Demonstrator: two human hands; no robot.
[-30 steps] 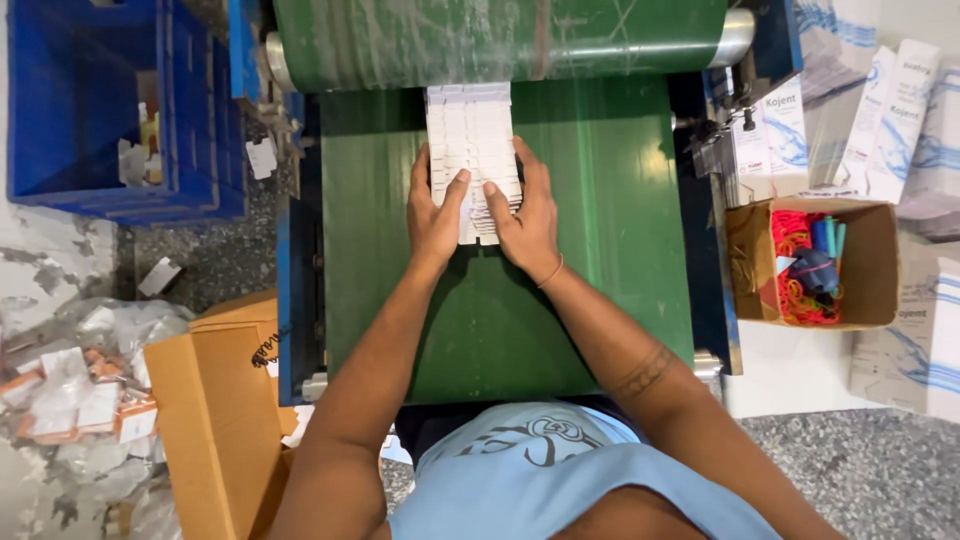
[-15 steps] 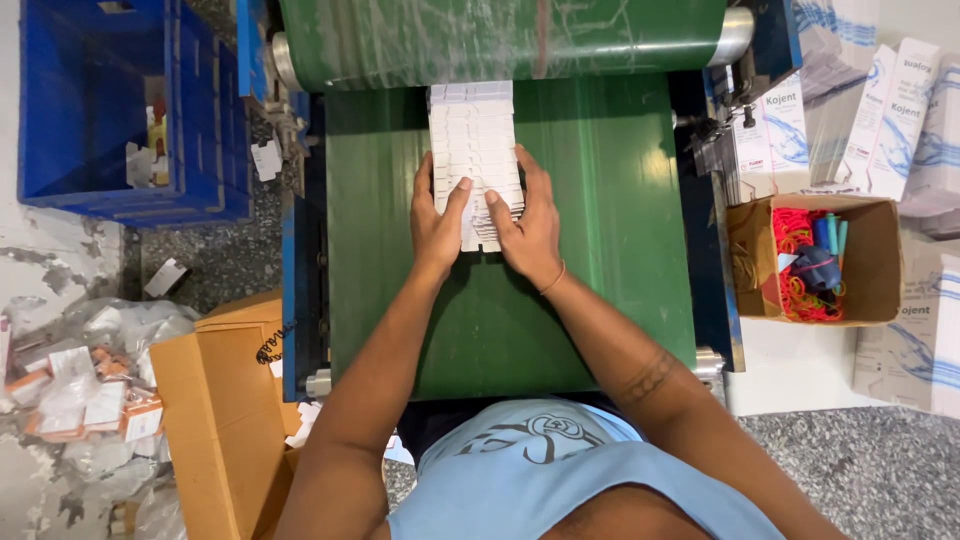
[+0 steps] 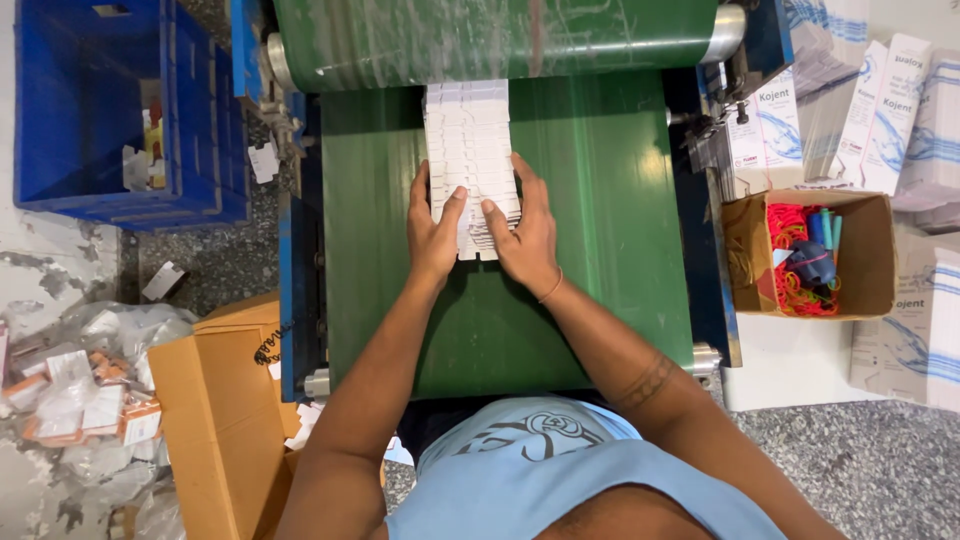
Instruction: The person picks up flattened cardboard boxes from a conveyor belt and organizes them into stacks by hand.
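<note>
So, both hands are down on a stack of flat white cartons [image 3: 468, 150] lying on a green conveyor belt [image 3: 600, 200].

The left hand [image 3: 432, 232] sits flat against the left side of the stack with its fingers spread and the thumb on top, and the right hand [image 3: 525, 232] does the same on the right side, so the near end of the stack is squeezed lightly between the two, more pressed than gripped. The far end of the stack runs up to the green roller [image 3: 500, 40] wrapped in clear film. Off to the right there's an open cardboard box [image 3: 875, 250] with red rubber bands in it, and a blue crate [image 3: 190, 110] stands on the floor to the left.
</note>
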